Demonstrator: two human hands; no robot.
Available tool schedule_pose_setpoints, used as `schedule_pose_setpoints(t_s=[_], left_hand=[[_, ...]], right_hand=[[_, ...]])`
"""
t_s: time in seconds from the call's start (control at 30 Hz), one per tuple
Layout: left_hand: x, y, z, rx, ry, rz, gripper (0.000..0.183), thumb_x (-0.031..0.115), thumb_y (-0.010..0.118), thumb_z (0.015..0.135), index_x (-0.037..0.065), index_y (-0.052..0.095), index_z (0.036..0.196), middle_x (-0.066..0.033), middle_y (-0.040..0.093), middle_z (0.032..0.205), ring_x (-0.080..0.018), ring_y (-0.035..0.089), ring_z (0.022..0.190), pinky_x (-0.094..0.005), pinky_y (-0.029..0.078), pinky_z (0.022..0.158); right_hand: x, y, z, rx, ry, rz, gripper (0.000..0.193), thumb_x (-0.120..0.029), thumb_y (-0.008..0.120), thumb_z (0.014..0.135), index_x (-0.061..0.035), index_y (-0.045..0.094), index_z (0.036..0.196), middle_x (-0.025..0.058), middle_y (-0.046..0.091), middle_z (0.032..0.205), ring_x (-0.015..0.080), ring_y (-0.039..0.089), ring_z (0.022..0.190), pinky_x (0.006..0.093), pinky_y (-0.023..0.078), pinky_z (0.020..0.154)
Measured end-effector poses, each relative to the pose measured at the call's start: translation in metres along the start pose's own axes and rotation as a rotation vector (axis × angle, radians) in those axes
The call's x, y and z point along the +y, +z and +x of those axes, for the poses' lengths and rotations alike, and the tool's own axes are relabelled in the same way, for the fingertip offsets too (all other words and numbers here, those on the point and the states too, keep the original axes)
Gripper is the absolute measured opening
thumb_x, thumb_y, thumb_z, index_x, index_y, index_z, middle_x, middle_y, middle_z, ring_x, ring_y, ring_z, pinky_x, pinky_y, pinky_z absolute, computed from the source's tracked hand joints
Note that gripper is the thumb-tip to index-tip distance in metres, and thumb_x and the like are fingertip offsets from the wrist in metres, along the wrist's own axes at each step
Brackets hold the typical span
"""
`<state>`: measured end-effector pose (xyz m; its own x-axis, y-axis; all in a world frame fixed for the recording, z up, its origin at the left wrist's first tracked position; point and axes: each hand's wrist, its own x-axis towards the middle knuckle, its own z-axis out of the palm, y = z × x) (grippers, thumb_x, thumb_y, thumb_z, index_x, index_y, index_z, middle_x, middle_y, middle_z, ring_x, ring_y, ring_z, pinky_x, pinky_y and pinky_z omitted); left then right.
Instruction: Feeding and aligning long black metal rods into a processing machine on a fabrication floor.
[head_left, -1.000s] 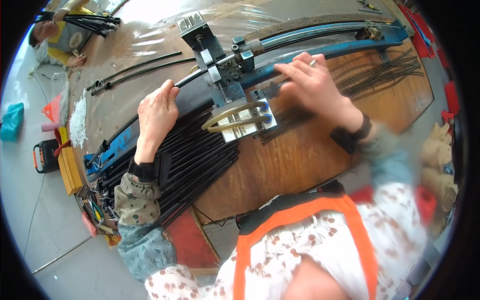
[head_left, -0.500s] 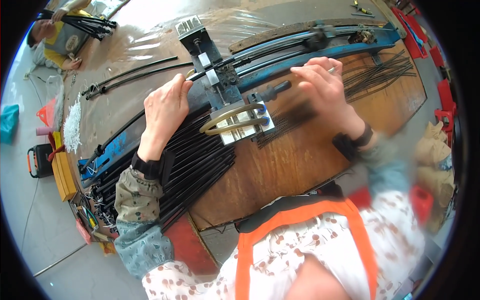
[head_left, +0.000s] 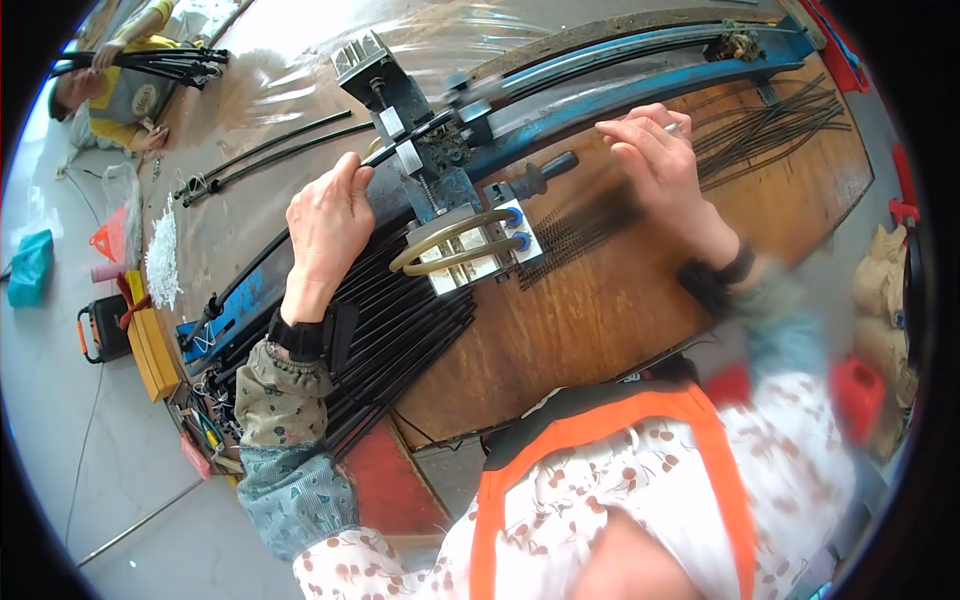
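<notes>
My left hand (head_left: 332, 215) is closed, thumb and fingers pinching a black rod (head_left: 378, 157) at the left side of the metal clamp block (head_left: 408, 157). That rod runs into the clamp fixture and lies along the blue rail machine (head_left: 575, 130). My right hand (head_left: 655, 160) is raised over the table's right side with curled fingers; what they hold, if anything, I cannot make out. A dark blur of thin black strands (head_left: 600, 215) lies beneath it. Between my hands are a black-handled lever (head_left: 548, 172) and a pneumatic block with yellowish hoses (head_left: 465, 250).
Many black rods (head_left: 400, 345) lie in a pile by my left forearm. Thin black wires (head_left: 780, 130) spread at the right. Two black rods (head_left: 265, 155) lie beyond the rail. Across the table, a person (head_left: 130, 85) holds black rods. White bits (head_left: 162, 260) are heaped at the left.
A dark, blurred carriage on the rail has slid left, close to the clamp. My left hand stays at the rod; my right hand remains raised with its fingers more curled. The view has shifted slightly.
</notes>
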<state>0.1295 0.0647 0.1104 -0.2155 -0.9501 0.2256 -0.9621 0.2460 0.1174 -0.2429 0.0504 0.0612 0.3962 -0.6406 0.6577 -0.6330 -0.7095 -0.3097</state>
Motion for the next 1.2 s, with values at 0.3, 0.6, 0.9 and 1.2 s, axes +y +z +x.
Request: schedule_pose_setpoints(t_s=[0.3, 0.6, 0.9, 1.2], left_hand=[[-0.002, 0.003, -0.001, 0.008, -0.010, -0.020, 0.021, 0.026, 0.053, 0.099, 0.008, 0.053, 0.089, -0.0160, 0.064, 0.078, -0.0416, 0.063, 0.077, -0.0497, 0.048, 0.062], [-0.007, 0.014, -0.002, 0.191, 0.175, 0.065, 0.019, 0.021, 0.058, 0.097, 0.008, 0.050, 0.085, -0.0105, 0.063, 0.078, -0.0325, 0.064, 0.071, -0.0435, 0.049, 0.058], [-0.033, -0.018, -0.061, 0.453, 0.143, 0.438, 0.023, 0.030, 0.068, 0.089, 0.013, 0.061, 0.104, -0.0041, 0.062, 0.105, -0.0286, 0.055, 0.106, -0.0467, 0.037, 0.087], [0.077, 0.021, -0.265, -0.051, -0.309, 0.112, 0.021, 0.018, 0.076, 0.081, 0.010, 0.062, 0.096, -0.0058, 0.059, 0.094, -0.0256, 0.055, 0.090, -0.0369, 0.042, 0.079]], right_hand=[[-0.027, 0.014, 0.021, -0.276, -0.003, 0.286, 0.021, -0.011, 0.061, 0.091, -0.0014, 0.066, 0.110, 0.0122, 0.065, 0.094, 0.0287, 0.060, 0.089, 0.0394, 0.045, 0.081], [0.001, 0.017, 0.014, -0.499, -0.027, 0.341, 0.010, -0.008, 0.066, 0.088, -0.0011, 0.064, 0.095, 0.0126, 0.065, 0.087, 0.0305, 0.064, 0.080, 0.0364, 0.054, 0.071], [-0.011, 0.027, 0.001, -0.799, -0.287, -0.146, 0.022, -0.001, 0.060, 0.072, -0.0020, 0.057, 0.094, 0.0139, 0.062, 0.099, 0.0360, 0.062, 0.088, 0.0439, 0.051, 0.073], [-0.091, 0.033, -0.036, -0.944, -0.171, 0.268, 0.014, -0.019, 0.069, 0.083, -0.0094, 0.061, 0.089, 0.0109, 0.063, 0.084, 0.0338, 0.064, 0.078, 0.0451, 0.051, 0.066]])
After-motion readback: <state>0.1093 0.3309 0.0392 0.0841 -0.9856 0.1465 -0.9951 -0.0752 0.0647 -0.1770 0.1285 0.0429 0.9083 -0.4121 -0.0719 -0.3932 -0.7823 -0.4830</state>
